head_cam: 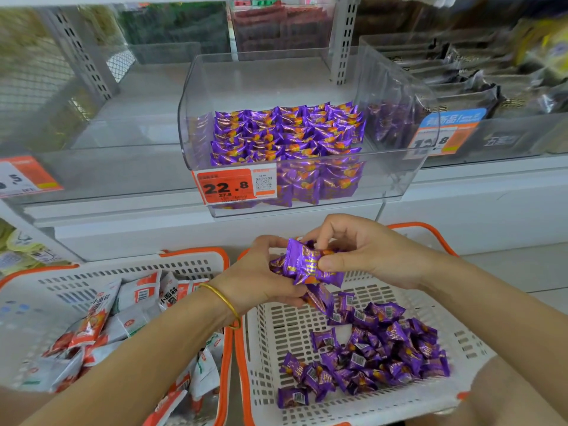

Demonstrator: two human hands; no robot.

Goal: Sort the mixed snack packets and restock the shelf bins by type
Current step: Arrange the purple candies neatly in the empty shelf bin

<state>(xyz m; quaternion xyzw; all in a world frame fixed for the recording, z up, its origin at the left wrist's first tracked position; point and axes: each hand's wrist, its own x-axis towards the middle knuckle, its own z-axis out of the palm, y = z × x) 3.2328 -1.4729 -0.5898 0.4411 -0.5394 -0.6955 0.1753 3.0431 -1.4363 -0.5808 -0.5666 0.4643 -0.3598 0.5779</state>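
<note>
My left hand (261, 272) grips a bunch of purple snack packets (304, 265) from below, above the right white basket (264, 339). My right hand (359, 250) pinches the top packet of that bunch between thumb and fingers. More loose purple packets (384, 348) lie in the right basket. On the shelf above stands a clear bin (387, 176) holding rows of the same purple packets (285, 130), with an orange price tag (227, 186) on its front. The left white basket (129, 265) holds red-and-white packets (92, 318).
To the left on the shelf sits a clear bin (101, 167) with nothing showing in it. At the right a bin (504, 139) holds dark grey packets (461, 87). White shelf uprights (339, 41) stand behind. Both baskets have orange rims.
</note>
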